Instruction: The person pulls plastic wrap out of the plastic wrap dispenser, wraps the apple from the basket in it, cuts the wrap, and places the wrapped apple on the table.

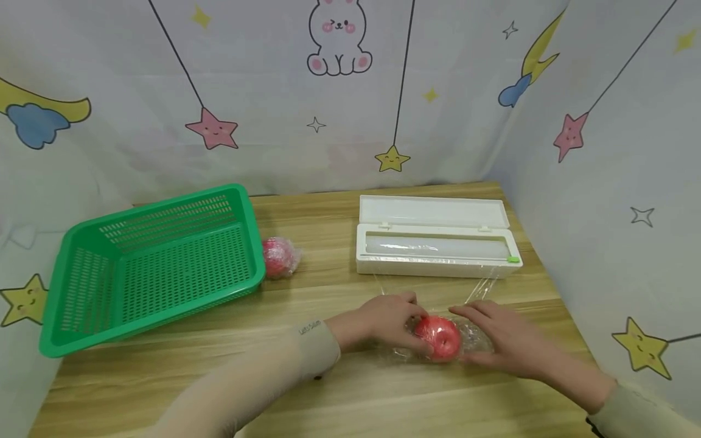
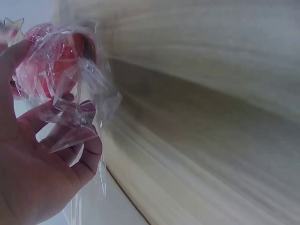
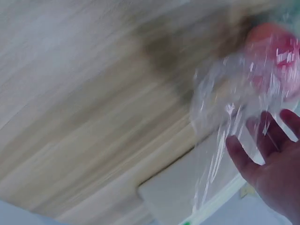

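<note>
A red apple sits in clear cling film in front of the dispenser box. My left hand grips the apple's left side, thumb and fingers curved about it; the left wrist view shows crumpled film over those fingers. On the other side, my right hand is spread beside the film with loosely bent fingers. In the right wrist view its fingertips lie against the hanging film. The film stretches back to a white cling film box, whose lid stands up behind its roll.
A green plastic basket stands at the left of the wooden table. Beside its right wall lies a red, film-wrapped round item. A printed white curtain hangs behind the table and along its sides.
</note>
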{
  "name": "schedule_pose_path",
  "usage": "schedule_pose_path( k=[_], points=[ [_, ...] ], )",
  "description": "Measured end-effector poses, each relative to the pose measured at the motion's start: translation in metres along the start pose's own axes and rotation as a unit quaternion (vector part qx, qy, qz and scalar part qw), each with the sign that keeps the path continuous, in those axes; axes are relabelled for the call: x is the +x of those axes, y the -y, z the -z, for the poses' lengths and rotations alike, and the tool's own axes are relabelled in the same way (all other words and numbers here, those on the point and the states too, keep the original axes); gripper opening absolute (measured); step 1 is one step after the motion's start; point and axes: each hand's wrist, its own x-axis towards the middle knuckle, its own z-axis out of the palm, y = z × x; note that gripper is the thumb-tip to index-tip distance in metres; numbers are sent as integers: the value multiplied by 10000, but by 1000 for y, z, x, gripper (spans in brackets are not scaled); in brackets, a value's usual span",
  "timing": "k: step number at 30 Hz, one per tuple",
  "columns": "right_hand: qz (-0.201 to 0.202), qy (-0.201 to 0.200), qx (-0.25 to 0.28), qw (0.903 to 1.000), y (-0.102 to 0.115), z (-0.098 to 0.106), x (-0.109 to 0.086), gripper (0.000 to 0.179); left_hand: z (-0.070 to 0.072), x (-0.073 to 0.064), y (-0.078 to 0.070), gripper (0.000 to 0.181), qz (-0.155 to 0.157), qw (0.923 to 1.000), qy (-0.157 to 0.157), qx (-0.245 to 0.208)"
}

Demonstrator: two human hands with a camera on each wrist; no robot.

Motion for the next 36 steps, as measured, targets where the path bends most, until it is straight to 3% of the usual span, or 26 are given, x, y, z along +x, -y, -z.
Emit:
schedule_pose_path(
  k=[4,8,12,16,22,29,36],
  points=[
    [681,-542,-609,9943,7,-19,7,97,4,2,2,62,81,9999,101,2],
    [737,-908,-680,9908,4,-36,11,98,6,2,3,65,109,9998,124,82],
    [715,-1046,-661,9897,-1,-47,14,96,6,1,1,72,185,9992,-57,359],
    [604,-1037,-569,9911,-6,-49,18,94,5,-2,-2,74,59,9924,-468,1137],
    [354,-836,75,9958,-10,-41,26,91,2,-10,-4,78,-446,9695,-1141,2123],
    [72,-561,596,9966,-16,-35,31,92,-7,-13,1,82,-550,9589,-1405,2401],
    [-212,-424,684,9965,-20,-34,35,86,-10,-12,2,83,-352,9616,-1479,2284]
  ],
)
